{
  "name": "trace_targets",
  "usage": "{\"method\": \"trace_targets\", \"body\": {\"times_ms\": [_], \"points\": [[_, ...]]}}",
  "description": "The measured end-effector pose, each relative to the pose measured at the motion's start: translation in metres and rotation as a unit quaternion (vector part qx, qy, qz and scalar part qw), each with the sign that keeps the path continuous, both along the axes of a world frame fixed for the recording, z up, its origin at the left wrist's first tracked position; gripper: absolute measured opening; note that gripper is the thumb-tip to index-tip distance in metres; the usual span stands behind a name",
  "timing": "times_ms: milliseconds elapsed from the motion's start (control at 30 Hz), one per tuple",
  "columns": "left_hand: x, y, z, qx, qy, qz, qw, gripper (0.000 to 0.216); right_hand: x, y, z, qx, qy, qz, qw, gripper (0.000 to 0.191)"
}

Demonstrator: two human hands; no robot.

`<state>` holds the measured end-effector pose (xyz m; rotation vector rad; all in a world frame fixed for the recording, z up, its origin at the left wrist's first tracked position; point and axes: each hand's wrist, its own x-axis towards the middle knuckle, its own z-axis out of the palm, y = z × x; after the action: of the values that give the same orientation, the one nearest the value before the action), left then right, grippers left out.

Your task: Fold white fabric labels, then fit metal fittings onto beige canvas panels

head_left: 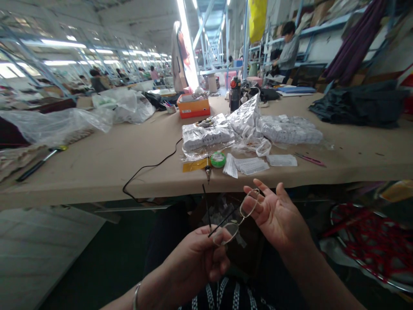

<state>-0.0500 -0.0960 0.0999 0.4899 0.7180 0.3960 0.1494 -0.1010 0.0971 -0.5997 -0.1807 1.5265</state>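
Observation:
A pair of eyeglasses [240,221] with a thin pale metal frame and dark temples is held over my lap, just below the table edge. My left hand [203,254] pinches one end of it, thumb and fingers closed around the near rim, with the temples unfolded and pointing away. At the far rim is my right hand [280,218], palm turned up and fingers spread. Its fingers lie behind that rim; whether they touch it I cannot tell. On the table just ahead lies a soldering-iron-like tool [207,169] with a black cord, beside a green round tape roll [218,159].
Printed white labels [250,165] and pink tweezers [309,159] lie near the table edge [97,189]. Behind them are plastic-wrapped label packs [208,137], an orange box [194,107] and a dark bottle [235,97]. Dark folded cloth [358,105] lies right. A basket of red strips [376,245] stands below right.

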Motion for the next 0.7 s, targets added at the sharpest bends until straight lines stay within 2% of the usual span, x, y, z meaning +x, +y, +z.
{"method": "trace_targets", "body": {"times_ms": [233,367,433,500,567,700], "points": [[0.001,0.0,-0.005,0.007,0.004,-0.007,1.0,0.017,0.009,0.001,-0.01,-0.018,0.046,-0.004,0.999,0.043],[0.002,0.0,-0.002,0.009,0.013,-0.002,1.0,0.019,0.013,0.005,-0.026,-0.009,0.057,-0.023,0.998,0.039],[0.003,0.0,-0.001,0.014,0.024,0.006,1.0,0.019,0.015,0.009,-0.036,-0.013,0.048,-0.04,0.998,0.031],[0.003,0.0,-0.002,0.023,0.035,0.011,0.999,0.021,0.018,0.012,-0.044,-0.011,0.02,-0.058,0.998,0.02],[0.002,0.001,-0.006,0.04,0.044,0.011,0.998,0.027,0.021,0.016,-0.045,0.013,-0.029,-0.071,0.997,0.023],[-0.003,0.014,-0.027,0.108,0.046,-0.017,0.993,0.039,0.027,0.025,-0.03,0.085,-0.187,0.006,0.979,0.031]]}}
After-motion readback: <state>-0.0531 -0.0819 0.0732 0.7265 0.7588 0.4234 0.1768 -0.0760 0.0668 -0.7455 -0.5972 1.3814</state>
